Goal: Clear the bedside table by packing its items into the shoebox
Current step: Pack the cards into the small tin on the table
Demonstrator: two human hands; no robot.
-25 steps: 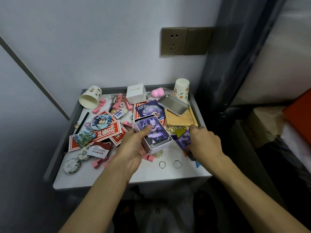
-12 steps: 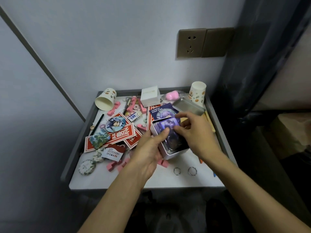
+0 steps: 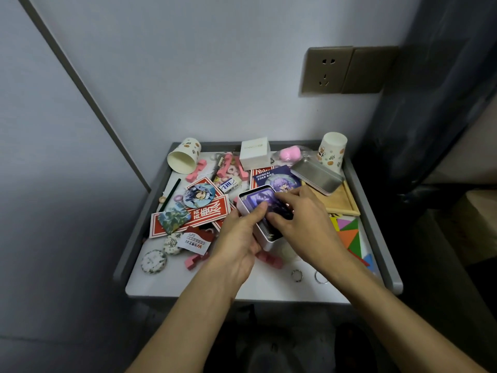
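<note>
Counter (image 3: pixel 373 230): cluttered all over. Shoebox not in view.

Card tin (image 3: pixel 265 244): at counter centre, the left grip (image 3: pixel 236 238) wrapped round its near-left wall with the thumb on the top card.

Change: a second ago the right grip (image 3: pixel 301 222) was low at the counter's right side on a loose purple card. It is now over the tin, pinching the purple cards (image 3: pixel 255 204) onto the stack.

Judgement: loose cards are being consolidated first. Tin lid (image 3: pixel 317 175) is off; nothing boxed yet.

Two rings (image 3: pixel 297 275) lie near the front edge.
</note>
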